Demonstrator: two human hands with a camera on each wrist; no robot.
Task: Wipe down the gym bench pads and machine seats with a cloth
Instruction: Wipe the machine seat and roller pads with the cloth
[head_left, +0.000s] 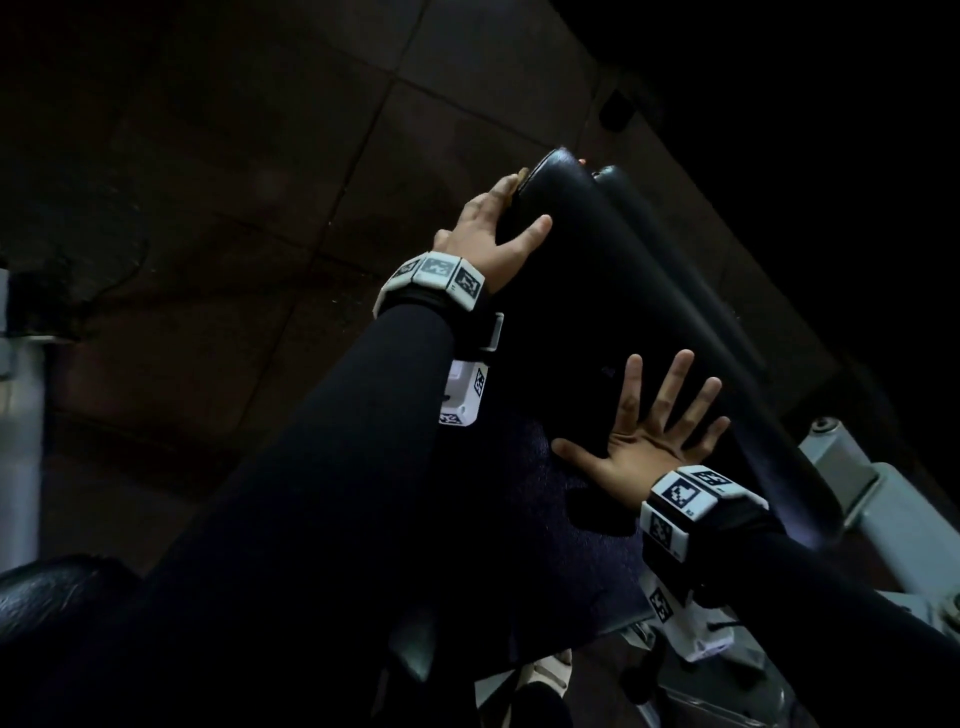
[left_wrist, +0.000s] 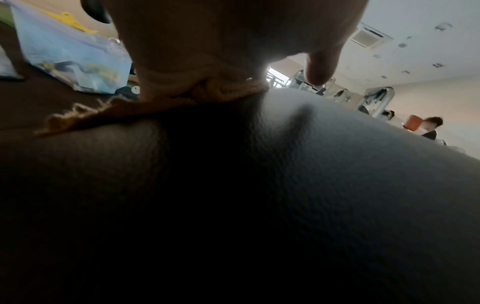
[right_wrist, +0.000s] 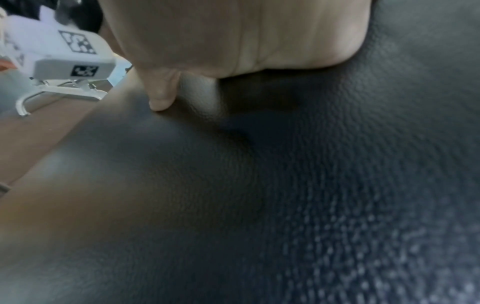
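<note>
A long black padded bench pad (head_left: 623, 291) runs from the upper middle down to the right. My left hand (head_left: 488, 228) wraps over its far top end, thumb lying on the pad's face, fingers curled round the edge. A tan cloth (left_wrist: 155, 107) with a frayed edge is held under that palm against the pad (left_wrist: 337, 174); only a sliver of the cloth (head_left: 521, 175) shows in the head view. My right hand (head_left: 649, 436) lies flat on the lower part of the pad (right_wrist: 259, 185), fingers spread and empty.
Grey metal machine frame (head_left: 857, 478) sits right of the pad. Another black pad (head_left: 52, 597) is at the lower left. Dark tiled floor (head_left: 234, 156) lies beyond. The left wrist view shows distant gym machines (left_wrist: 376, 98) and a person (left_wrist: 431, 127).
</note>
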